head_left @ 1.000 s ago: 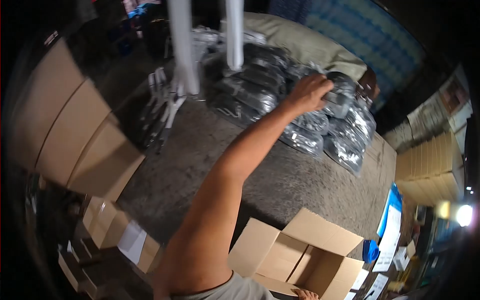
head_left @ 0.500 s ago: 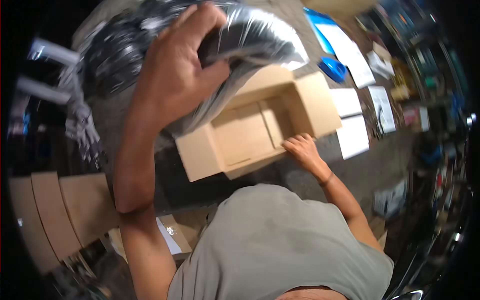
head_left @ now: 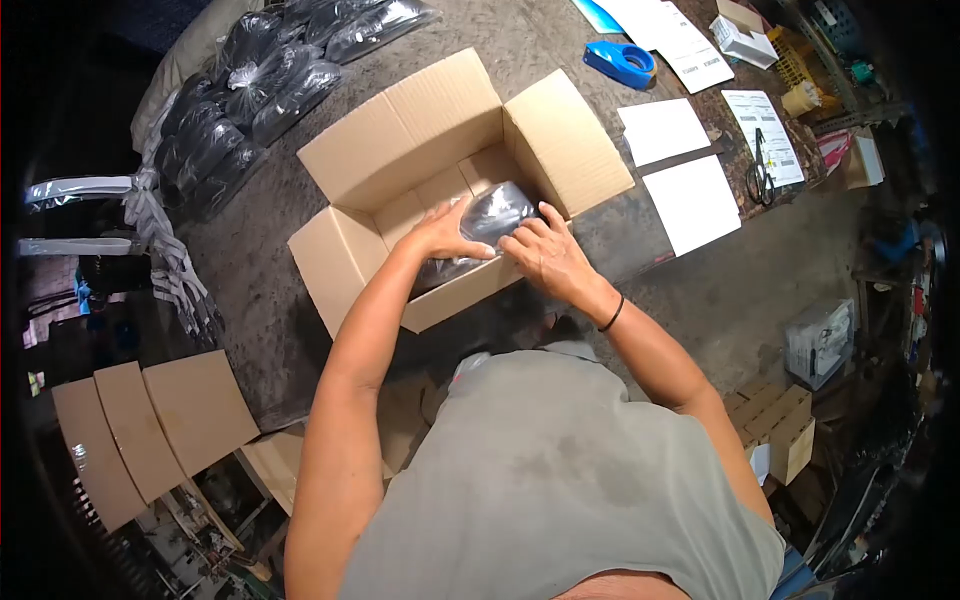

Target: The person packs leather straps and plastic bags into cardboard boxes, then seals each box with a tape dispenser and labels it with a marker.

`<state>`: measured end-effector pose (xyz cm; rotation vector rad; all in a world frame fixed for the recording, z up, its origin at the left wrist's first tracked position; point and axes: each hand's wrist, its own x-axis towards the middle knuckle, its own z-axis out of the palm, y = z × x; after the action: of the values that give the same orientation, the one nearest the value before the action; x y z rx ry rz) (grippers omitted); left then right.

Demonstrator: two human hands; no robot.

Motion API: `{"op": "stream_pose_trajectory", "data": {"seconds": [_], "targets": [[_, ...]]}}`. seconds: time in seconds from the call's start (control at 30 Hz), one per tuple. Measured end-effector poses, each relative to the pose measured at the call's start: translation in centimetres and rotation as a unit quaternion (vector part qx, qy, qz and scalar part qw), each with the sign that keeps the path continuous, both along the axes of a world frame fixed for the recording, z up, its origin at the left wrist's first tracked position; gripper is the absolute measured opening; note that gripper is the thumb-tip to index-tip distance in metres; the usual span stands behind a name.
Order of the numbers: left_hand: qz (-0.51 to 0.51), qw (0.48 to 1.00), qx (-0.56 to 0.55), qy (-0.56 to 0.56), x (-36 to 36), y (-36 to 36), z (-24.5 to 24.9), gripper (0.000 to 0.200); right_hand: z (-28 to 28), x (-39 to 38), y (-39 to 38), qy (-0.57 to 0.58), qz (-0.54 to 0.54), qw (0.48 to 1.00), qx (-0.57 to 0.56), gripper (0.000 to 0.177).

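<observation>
An open cardboard box [head_left: 400, 130] stands on the dark worktable with its flaps folded out. Inside it, at the near side, lies a clear plastic bag with dark contents [head_left: 500, 208]. My left hand [head_left: 445, 235] grips the bag's left side, thumb in front and fingers behind. From the right, my right hand [head_left: 552, 262] reaches over the box's near wall, its curled fingers against the bag's right end. Part of the bag is hidden behind my left hand and the near wall.
Several similar dark-filled bags [head_left: 250, 95] are piled at the back left. A blue tape dispenser [head_left: 620, 64], white sheets [head_left: 692, 205] and black scissors [head_left: 761, 170] lie to the right. Flattened cardboard [head_left: 200, 412] leans at the lower left. Grey strips [head_left: 160, 230] hang at the left.
My left hand has brought the bag down from above the box into it. My right hand has moved from the box's near edge onto the bag.
</observation>
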<state>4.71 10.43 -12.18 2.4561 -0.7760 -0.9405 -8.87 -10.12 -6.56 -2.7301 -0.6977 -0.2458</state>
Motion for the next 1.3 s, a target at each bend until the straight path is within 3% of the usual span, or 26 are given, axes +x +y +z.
{"op": "stream_pose_trajectory", "data": {"seconds": [0.07,0.13,0.2,0.23,0.3,0.33,0.37,0.4,0.47,0.5,0.53,0.6,0.63,0.67,0.7,0.73,0.8,0.9,0.97,1.07,1.13,1.17,1.2,1.23,1.27,1.3], "targets": [[-0.024,0.998,0.01,0.051,-0.1,-0.5,3.7,0.108,0.1,-0.7,0.3,-0.038,-0.03,0.999,0.012,0.022],[-0.057,0.975,-0.168,0.133,0.6,-0.7,3.6,0.099,2.1,-2.3,-0.5,-0.085,-0.054,0.991,0.085,0.037],[-0.026,0.978,-0.117,0.169,2.6,-0.4,-0.6,0.089,4.1,-4.9,-2.2,-0.099,-0.102,0.977,0.159,0.037],[0.012,0.952,-0.142,0.271,1.5,-2.2,2.8,0.078,3.6,-7.1,-3.4,-0.036,-0.155,0.968,0.196,0.028],[-0.062,0.976,-0.138,0.157,3.4,-1.5,0.8,0.068,0.5,-12.8,-6.5,0.039,-0.291,0.916,0.273,0.016],[-0.044,0.998,-0.042,0.012,3.8,-1.2,1.9,0.071,-1.2,-15.3,-8.4,0.057,-0.363,0.876,0.313,0.016],[-0.046,0.99,-0.017,-0.13,2.8,-1.9,5.2,0.073,-2.9,-18.6,-10.3,0.066,-0.452,0.838,0.298,0.021],[-0.06,0.956,-0.094,-0.272,4.5,-0.9,4.5,0.068,-4.4,-22.6,-12.0,0.076,-0.53,0.795,0.286,0.027],[0.132,0.912,-0.235,-0.309,3.8,-4.4,8.0,0.044,-6.5,-30.8,-14.6,0.127,-0.648,0.712,0.238,0.034],[0.273,0.86,-0.396,-0.17,2.0,-7.5,9.7,0.031,-7.3,-34.3,-15.1,0.119,-0.702,0.663,0.232,0.037],[0.26,0.86,-0.408,-0.165,-0.1,-10.7,11.0,0.031,-8.3,-38.0,-15.1,0.107,-0.751,0.612,0.224,0.039],[0.189,0.865,-0.457,-0.082,-5.0,-18.4,13.3,0.023,-15.4,-45.7,-14.7,0.073,-0.761,0.587,0.268,0.04],[0.061,0.851,-0.472,-0.222,-9.0,-24.1,14.3,0.027,-17.3,-48.5,-14.1,0.103,-0.791,0.502,0.335,0.039],[-0.036,0.839,-0.528,-0.128,-11.9,-28.0,14.1,0.03,-18.7,-50.8,-14.0,0.132,-0.808,0.414,0.398,0.038],[-0.094,0.876,-0.451,-0.143,-17.1,-32.4,16.8,0.03,-19.9,-52.9,-13.9,0.206,-0.82,0.379,0.377,0.036],[-0.186,0.836,-0.504,-0.112,-20.5,-36.4,18.0,0.03,-20.4,-54.5,-13.6,0.284,-0.823,0.34,0.355,0.034],[-0.3,0.751,-0.588,-0.031,-27.5,-43.5,21.2,0.033,-16.4,-56.3,-14.3,0.263,-0.853,0.288,0.347,0.033],[-0.351,0.674,-0.645,0.079,-36.0,-50.5,27.5,0.031,-17.2,-60.8,-17.5,0.261,-0.841,0.258,0.397,0.036],[-0.473,0.581,-0.652,0.116,-39.0,-55.2,31.2,0.025,-19.2,-63.7,-21.5,0.283,-0.839,0.269,0.379,0.038],[-0.568,0.533,-0.611,0.143,-42.9,-61.6,33.9,0.022,-19.2,-65.2,-29.4,0.265,-0.844,0.262,0.385,0.042],[-0.641,0.401,-0.62,0.207,-44.7,-66.9,34.2,0.018,-17.3,-64.2,-35.6,0.232,-0.849,0.243,0.409,0.043],[-0.653,0.366,-0.629,0.21,-45.2,-69.6,33.7,0.015,-16.6,-63.6,-38.8,0.22,-0.84,0.257,0.424,0.043],[-0.653,0.364,-0.629,0.214,-45.1,-71.7,32.7,0.015,-16.5,-63.1,-41.7,0.207,-0.831,0.271,0.44,0.042],[-0.628,0.442,-0.603,0.214,-44.4,-73.3,31.1,0.014,-16.9,-62.6,-44.1,0.207,-0.833,0.267,0.439,0.042],[-0.599,0.517,-0.574,0.21,-44.2,-75.7,29.3,0.021,-17.2,-62.3,-47.0,0.201,-0.819,0.296,0.448,0.04],[-0.542,0.541,-0.585,0.267,-44.9,-79.2,27.7,0.013,-17.5,-62.0,-49.0,0.198,-0.803,0.322,0.461,0.038]]}}
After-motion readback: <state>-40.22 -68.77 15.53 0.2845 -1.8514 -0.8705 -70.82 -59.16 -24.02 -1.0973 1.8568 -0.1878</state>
